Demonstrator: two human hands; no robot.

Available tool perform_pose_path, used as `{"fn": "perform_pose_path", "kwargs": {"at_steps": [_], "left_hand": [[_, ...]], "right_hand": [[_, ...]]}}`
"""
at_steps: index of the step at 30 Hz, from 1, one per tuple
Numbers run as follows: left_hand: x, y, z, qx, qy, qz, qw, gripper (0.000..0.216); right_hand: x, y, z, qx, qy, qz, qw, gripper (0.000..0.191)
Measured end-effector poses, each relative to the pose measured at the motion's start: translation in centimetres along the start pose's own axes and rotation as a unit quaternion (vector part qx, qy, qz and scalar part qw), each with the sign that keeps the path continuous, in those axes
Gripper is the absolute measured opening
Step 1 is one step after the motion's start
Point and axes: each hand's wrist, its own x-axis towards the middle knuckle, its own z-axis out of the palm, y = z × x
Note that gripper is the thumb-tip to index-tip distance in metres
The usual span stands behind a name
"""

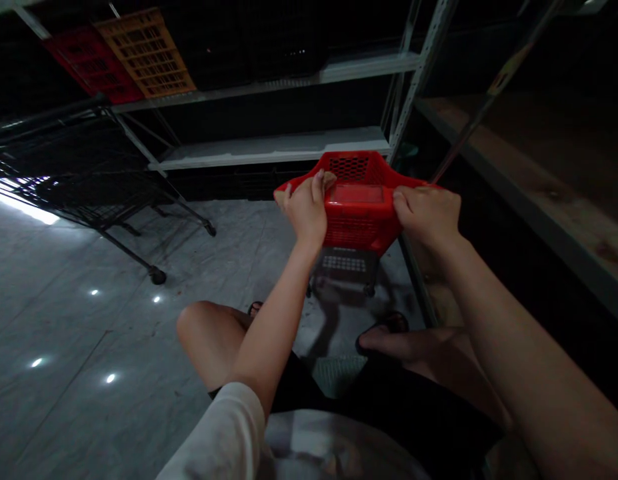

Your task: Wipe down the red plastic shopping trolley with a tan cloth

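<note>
A red plastic shopping cart basket [361,212] with mesh-like sides stands in front of me, between my knees and the shelving. My left hand [305,208] is closed on a tan cloth [329,179] at the basket's left rim; its exact edges are hard to make out in the dim light. On the right corner of the same rim, my right hand [431,215] is wrapped round the red plastic. Beneath the basket is a dark base [345,265] with small wheels.
Metal shelving [273,148] runs behind the basket, bearing a yellow crate [146,53] and a red crate [93,63]. A dark wire shopping cart [89,160] stands at left. A long pole [469,127] leans beside a low ledge [543,187] at right.
</note>
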Motion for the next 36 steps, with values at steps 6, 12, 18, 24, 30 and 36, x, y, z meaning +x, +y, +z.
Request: {"fn": "perform_pose_path", "kwargs": {"at_steps": [6,12,18,24,30,36], "left_hand": [[-1.9,4.5,2.5,-0.023,-0.127,0.172,0.977,0.040],[0.5,-1.4,-3.0,0.040,-0.138,0.128,0.981,0.043],[-1.9,1.9,-0.3,0.058,-0.129,0.200,0.969,0.042],[-2.2,4.0,-0.4,0.051,-0.203,0.301,0.930,0.046],[2.1,0.4,-5.2,0.115,-0.213,0.119,0.963,0.057],[2.4,0.5,-5.4,0.275,-0.296,0.080,0.911,0.075]], "right_hand": [[-0.2,-0.2,-0.5,0.004,-0.019,-0.030,0.999,0.055],[-0.1,0.0,-0.3,0.024,-0.018,-0.041,0.999,0.055],[0.4,-0.2,0.1,0.017,-0.018,-0.026,0.999,0.053],[0.0,2.7,0.8,0.033,-0.003,-0.071,0.997,0.050],[-0.3,2.8,0.6,0.179,0.119,-0.034,0.976,0.040],[-1.1,-3.6,-0.4,0.128,0.088,-0.084,0.984,0.052]]}}
